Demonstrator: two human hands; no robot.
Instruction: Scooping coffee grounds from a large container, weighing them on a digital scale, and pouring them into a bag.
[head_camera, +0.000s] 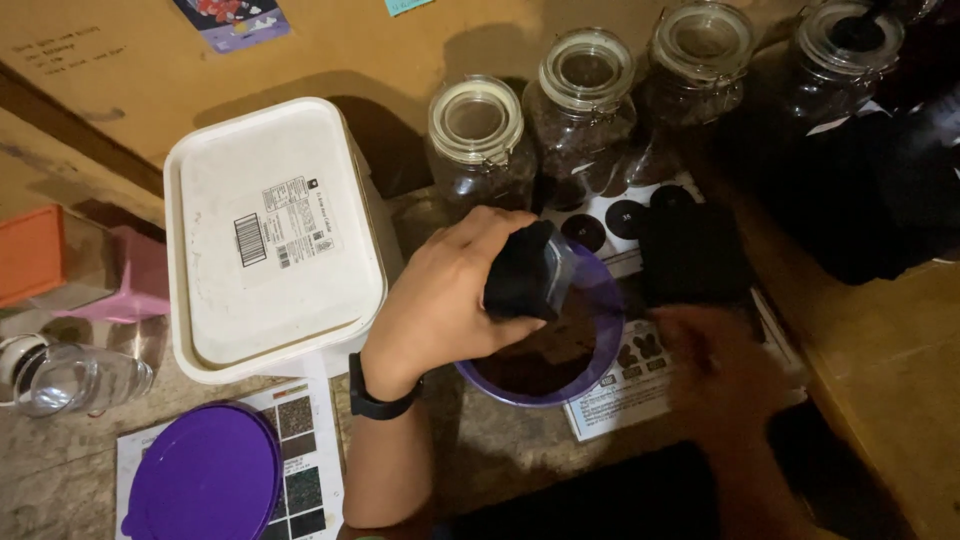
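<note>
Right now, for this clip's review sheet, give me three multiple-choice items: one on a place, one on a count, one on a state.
1. Where does the purple lid lie?
A. on the purple bowl
B. on a printed sheet, bottom left
C. on the white tub

2. How many glass jars stand along the top?
A. two
B. four
C. six

3. What is the left hand doing?
A. lying flat and empty
B. gripping a black pouch over the bowl
C. lifting the white tub

Answers: 1 B, the lid lies apart from the purple bowl; 2 B, four pale lids show; 3 B, fingers wrap the black pouch.

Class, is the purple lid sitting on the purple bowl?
No: the purple lid lies on the table beside a printed sheet, apart from the open purple bowl.
</note>
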